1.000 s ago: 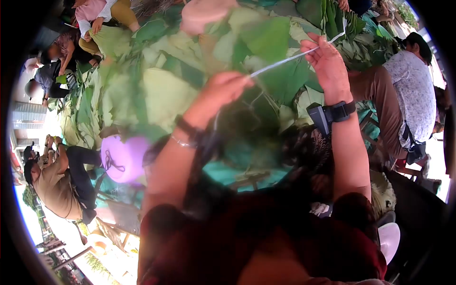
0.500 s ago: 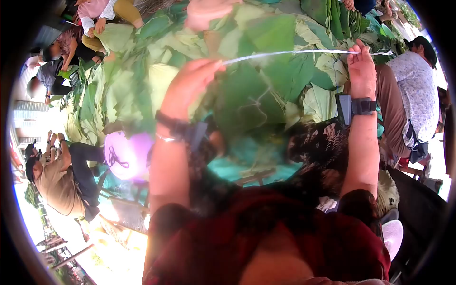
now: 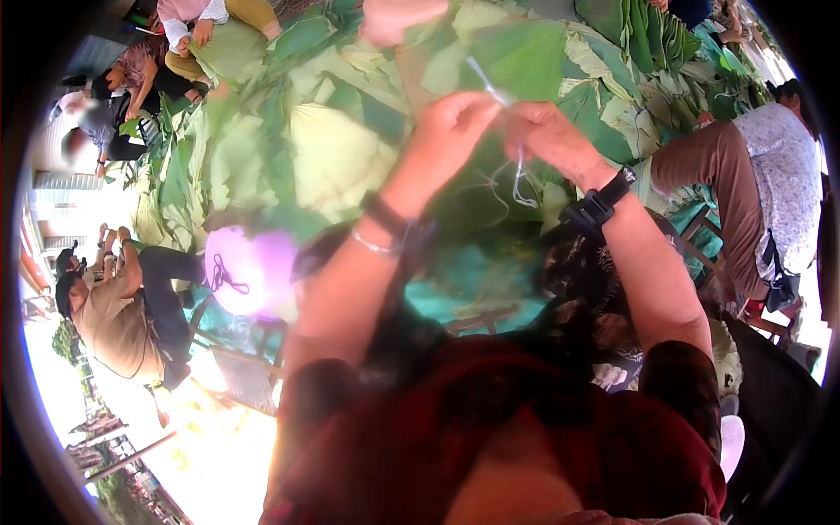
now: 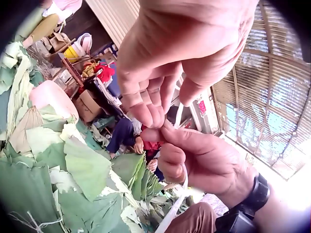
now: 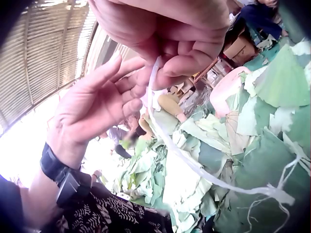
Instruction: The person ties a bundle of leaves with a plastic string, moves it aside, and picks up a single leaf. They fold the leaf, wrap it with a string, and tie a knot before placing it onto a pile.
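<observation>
A flat white string (image 5: 188, 163) runs between my two hands, which meet at the fingertips over a pile of large green leaves (image 3: 341, 149). My left hand (image 3: 446, 136) bends its fingers at the string; in the right wrist view its thumb stands up apart from them. With thumb and curled fingers, my right hand (image 3: 553, 140) pinches the string. One end sticks up beyond the hands in the head view. The other part hangs below the right hand, ending in a knot with thin loose strands (image 5: 278, 194). My fingers partly hide where the string passes between the hands.
A pink basin (image 3: 402, 19) sits among the leaves at the far side. To the left is a purple rounded thing (image 3: 249, 271) with a black cord. Seated people are around the pile, one in a patterned shirt (image 3: 779, 184) close on the right.
Half a second ago my hands were wide apart with the string stretched between them. Since then the right hand has come left and the left hand right, until they meet.
</observation>
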Available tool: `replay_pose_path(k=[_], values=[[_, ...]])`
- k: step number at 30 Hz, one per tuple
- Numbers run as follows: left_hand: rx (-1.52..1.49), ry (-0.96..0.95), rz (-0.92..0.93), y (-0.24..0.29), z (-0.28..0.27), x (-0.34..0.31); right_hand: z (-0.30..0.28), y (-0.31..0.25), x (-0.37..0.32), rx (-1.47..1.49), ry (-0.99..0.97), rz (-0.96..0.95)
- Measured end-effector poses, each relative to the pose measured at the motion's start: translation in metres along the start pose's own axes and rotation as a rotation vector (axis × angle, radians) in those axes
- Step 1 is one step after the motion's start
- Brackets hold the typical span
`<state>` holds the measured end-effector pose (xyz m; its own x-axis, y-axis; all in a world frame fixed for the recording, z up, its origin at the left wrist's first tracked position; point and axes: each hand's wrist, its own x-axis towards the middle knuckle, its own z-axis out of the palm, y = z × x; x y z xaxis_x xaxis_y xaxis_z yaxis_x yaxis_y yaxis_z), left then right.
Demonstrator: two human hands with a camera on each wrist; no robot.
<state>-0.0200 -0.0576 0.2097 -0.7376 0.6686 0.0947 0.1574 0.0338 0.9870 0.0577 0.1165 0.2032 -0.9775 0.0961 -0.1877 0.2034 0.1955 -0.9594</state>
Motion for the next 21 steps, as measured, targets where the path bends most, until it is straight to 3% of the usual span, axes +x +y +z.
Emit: replay_pose_path(k=[3,6,9,15,21], values=[[0.029,0.006,-0.067,-0.001,-0.006,0.001,0.013,-0.005,0.004,0.011,-0.046,0.081],[-0.19,0.075,-0.16,-0.006,-0.009,0.004,0.01,-0.022,0.001,-0.033,-0.1,0.11],[-0.366,0.085,-0.134,-0.006,-0.009,0.002,0.011,-0.012,0.003,-0.049,-0.123,0.091],[-0.289,0.041,-0.122,-0.002,-0.01,0.001,0.014,-0.003,0.003,-0.019,-0.153,0.138],[-0.414,0.012,-0.146,-0.003,-0.017,0.004,0.008,-0.015,0.0,-0.01,-0.21,0.098]])
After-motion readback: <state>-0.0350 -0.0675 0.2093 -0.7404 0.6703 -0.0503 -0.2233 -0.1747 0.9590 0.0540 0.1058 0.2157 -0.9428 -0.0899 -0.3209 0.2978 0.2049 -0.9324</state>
